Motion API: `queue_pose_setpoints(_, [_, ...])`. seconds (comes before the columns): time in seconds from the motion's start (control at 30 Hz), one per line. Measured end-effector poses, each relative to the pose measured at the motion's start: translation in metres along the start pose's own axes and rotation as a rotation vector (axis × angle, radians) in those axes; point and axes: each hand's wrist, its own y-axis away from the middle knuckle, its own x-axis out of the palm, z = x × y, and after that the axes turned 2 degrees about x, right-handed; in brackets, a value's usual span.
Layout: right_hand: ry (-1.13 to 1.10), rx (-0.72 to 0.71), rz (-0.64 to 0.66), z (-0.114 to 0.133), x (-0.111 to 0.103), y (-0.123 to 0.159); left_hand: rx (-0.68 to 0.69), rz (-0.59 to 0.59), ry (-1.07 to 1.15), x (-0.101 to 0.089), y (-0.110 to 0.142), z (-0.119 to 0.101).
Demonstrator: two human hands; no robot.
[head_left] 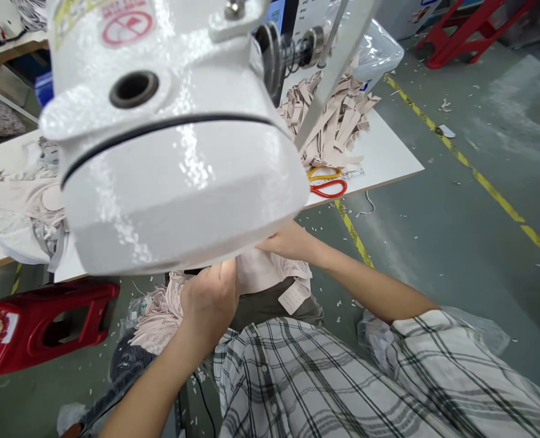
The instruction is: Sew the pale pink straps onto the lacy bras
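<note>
**Hands and cloth beneath a sewing machine**

Head view: the pale cloth (259,271) hangs at five o'clock from the sewing machine (183,188). At its eight o'clock, the left hand (210,297) is curled closed on its edge; at one o'clock, the right hand (283,241) is partly hidden, its grip indeterminable.

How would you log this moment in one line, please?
left hand: at pale fabric; right hand: at pale fabric; grips: partly hidden behind machine head

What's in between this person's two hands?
In the head view, pale pink cloth lies between the left hand and the right hand.
</note>
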Motion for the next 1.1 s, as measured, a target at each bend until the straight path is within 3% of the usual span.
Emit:
queue_pose_setpoints(0.17, [-0.04, 0.02, 0.031, 0.0, 0.006, 0.0, -0.131, 0.085, 0.09, 0.0, 0.009, 0.005])
queue_pose_setpoints(0.33, [-0.065, 0.048, -0.075, -0.017, 0.01, 0.012, -0.385, 0.073, 0.532, 0.001, 0.017, 0.006])
queue_pose_setpoints(0.43, [0.053, 0.092, -0.086, -0.022, 0.01, 0.029, -0.563, 0.106, 0.806, -0.002, 0.019, 0.012])
queue_pose_setpoints(0.5, [0.128, 0.095, -0.016, -0.016, 0.011, 0.047, -0.582, 0.257, 0.946, -0.005, 0.02, 0.017])
queue_pose_setpoints(0.6, [0.085, 0.083, 0.142, 0.003, 0.02, 0.08, -0.499, 0.477, 1.185, -0.007, 0.024, 0.02])
queue_pose_setpoints(0.67, [-0.02, 0.094, 0.226, 0.016, 0.031, 0.098, -0.455, 0.5, 1.373, -0.007, 0.03, 0.02])
queue_pose_setpoints(0.73, [-0.141, 0.116, 0.269, 0.025, 0.047, 0.106, -0.497, 0.442, 1.481, -0.009, 0.042, 0.022])
queue_pose_setpoints(0.83, [-0.247, 0.167, 0.342, 0.026, 0.079, 0.095, -0.687, 0.282, 1.436, -0.018, 0.067, 0.032])
queue_pose_setpoints(0.93, [-0.392, 0.181, 0.396, 0.023, 0.117, 0.065, -0.79, 0.181, 1.318, -0.032, 0.091, 0.048])
queue_pose_setpoints(1.0, [-0.621, 0.245, 0.418, 0.021, 0.14, 0.045, -0.79, 0.177, 1.241, -0.038, 0.101, 0.058])
queue_pose_setpoints(1.1, [-0.962, 0.474, 0.393, 0.016, 0.16, 0.028, -0.715, 0.258, 1.118, -0.035, 0.106, 0.067])
